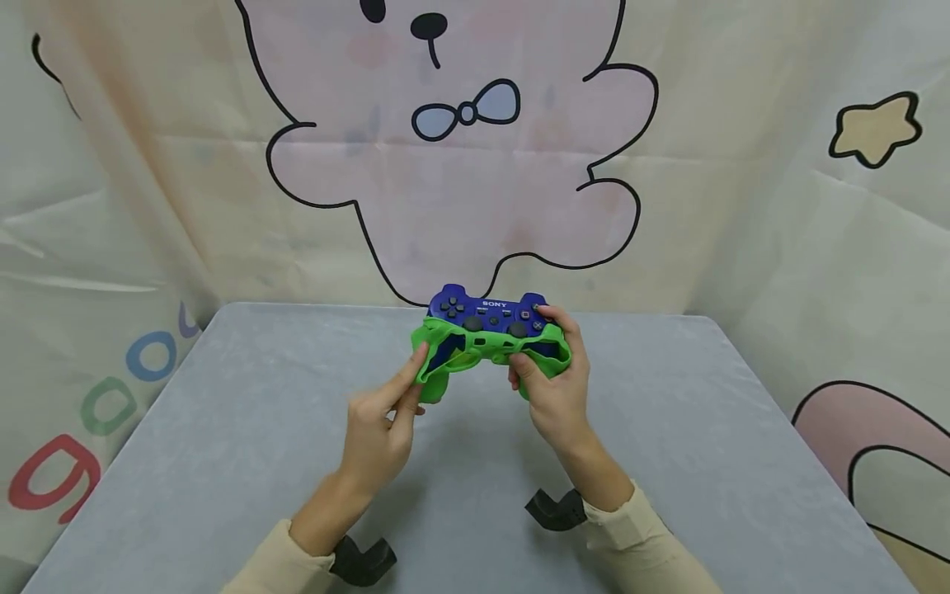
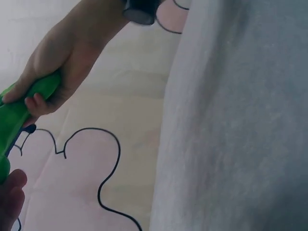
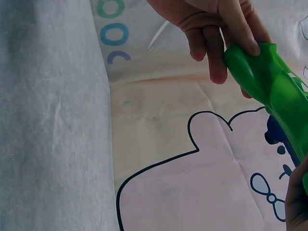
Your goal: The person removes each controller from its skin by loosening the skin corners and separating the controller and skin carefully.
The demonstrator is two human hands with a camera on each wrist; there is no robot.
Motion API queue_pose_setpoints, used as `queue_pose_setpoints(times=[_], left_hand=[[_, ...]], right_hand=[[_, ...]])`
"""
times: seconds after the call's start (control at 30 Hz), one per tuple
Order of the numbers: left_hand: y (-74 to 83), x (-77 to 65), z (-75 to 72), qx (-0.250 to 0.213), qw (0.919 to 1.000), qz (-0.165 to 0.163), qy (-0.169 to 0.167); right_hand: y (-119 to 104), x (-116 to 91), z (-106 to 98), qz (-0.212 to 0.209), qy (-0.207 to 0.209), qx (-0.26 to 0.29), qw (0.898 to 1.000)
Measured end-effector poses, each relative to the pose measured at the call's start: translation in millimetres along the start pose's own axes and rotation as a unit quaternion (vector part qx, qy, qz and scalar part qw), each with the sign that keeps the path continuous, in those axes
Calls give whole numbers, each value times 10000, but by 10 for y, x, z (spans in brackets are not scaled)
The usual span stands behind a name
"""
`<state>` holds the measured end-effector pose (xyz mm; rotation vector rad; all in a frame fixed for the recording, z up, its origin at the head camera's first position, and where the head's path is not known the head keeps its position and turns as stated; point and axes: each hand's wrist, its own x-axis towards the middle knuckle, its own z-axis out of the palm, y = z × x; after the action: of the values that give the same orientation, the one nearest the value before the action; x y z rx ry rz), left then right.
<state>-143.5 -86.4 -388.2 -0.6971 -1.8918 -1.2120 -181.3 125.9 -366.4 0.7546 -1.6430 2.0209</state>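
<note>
A blue game controller (image 1: 493,310) with SONY lettering is held up over the middle of the table. A soft green cover (image 1: 435,386) wraps its lower half and both handles, with dark blue showing through gaps in the loose front. My left hand (image 1: 377,433) pinches the cover's edge at the left handle between thumb and fingers. Around the right handle my right hand (image 1: 560,404) grips, thumb on the green front and index finger at the top corner. The right wrist view shows the left hand (image 3: 211,24) with its fingertips on the green handle end.
The table (image 1: 297,355) has a pale grey-blue cloth. Behind it hangs a curtain (image 1: 742,165) printed with a cartoon bear, a star and coloured letters. Black wrist mounts (image 1: 364,563) stick out inward from both cuffs, low over the cloth.
</note>
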Motion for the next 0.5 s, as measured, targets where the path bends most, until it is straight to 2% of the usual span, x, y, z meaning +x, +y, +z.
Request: queue_pose_setpoints(times=[0.1,0.17,0.27,0.33,0.43,0.5], left_hand=[[14,-54,68,209,9997,80,98],[14,-89,99,525,9983,169,183],[11,-131,136,997,9939,374,296],[10,-145,141,1234,9909,481,255],[20,-127,91,1043,9940,320,-75],[33,-85,10,650,9974,-39,-312]], right_hand=[[31,-6,-1,-78,73,57,9999],[57,-11,11,-47,89,81,9999],[85,-14,5,96,28,41,9999],[85,-6,-23,306,-62,70,9995],[67,9,-80,664,-230,308,9970],[49,17,-104,842,-355,514,9945]])
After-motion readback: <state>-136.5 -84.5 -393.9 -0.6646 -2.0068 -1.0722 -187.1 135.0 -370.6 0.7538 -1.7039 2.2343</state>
